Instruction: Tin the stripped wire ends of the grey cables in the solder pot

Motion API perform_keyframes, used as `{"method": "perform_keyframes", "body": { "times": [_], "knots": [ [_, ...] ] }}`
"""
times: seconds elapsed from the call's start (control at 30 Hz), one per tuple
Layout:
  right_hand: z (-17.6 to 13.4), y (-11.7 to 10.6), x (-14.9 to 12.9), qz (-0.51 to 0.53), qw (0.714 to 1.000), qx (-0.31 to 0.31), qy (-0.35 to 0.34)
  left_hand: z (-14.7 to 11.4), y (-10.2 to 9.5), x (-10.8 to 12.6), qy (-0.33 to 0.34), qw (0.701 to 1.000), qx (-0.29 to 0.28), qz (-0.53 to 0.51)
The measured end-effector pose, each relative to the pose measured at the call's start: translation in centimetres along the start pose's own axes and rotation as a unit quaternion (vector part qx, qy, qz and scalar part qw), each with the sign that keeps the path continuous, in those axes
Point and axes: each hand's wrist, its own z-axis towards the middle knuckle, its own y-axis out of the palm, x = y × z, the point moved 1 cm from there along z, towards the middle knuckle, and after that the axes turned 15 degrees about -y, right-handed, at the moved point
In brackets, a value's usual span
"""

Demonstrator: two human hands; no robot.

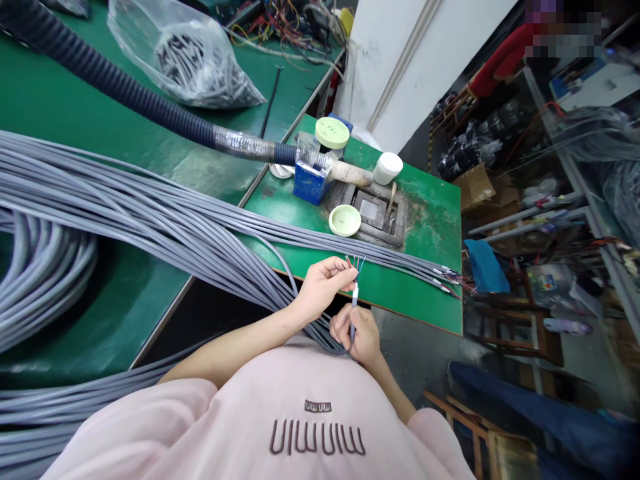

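Observation:
A grey cable (354, 312) stands upright in front of my chest, its white-banded end fanned into several thin coloured wires (356, 261). My right hand (367, 331) is closed round the grey jacket below the white band. Just above it, my left hand (323, 287) pinches the wires at the stripped end between thumb and fingers. Behind both hands a bundle of grey cables (320, 235) runs across the green bench, with stripped ends (450, 277) at its right. More of the bundle (225, 250) loops down towards my lap.
A small blackened pot (370, 210) is set in the bench (435, 200), beside a pale green dish (345, 221) and a white jar (388, 167). A black hose (165, 117) ends at a blue box (309, 183). Coiled cable (50, 273) lies left. A person in red (505, 63) is far right.

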Motion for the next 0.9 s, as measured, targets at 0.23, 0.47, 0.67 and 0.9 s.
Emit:
{"method": "perform_keyframes", "body": {
  "times": [0.23,0.47,0.67,0.9],
  "knots": [
    [0.1,0.1,-0.2,0.008,1.000,0.001,0.001,0.4,-0.3,-0.4,0.020,1.000,-0.020,-0.002],
    [0.0,-0.1,0.0,0.020,1.000,-0.006,-0.012,0.3,-0.2,-0.3,0.021,1.000,-0.024,0.001],
    [-0.6,-1.8,-1.3,-0.163,0.985,-0.047,-0.035,0.7,0.2,-0.8,-0.001,0.998,-0.049,0.045],
    [-5.4,-7.0,-2.0,-0.307,0.949,0.076,0.002,1.7,0.2,-1.2,0.021,0.978,-0.088,0.187]
  ]
}}
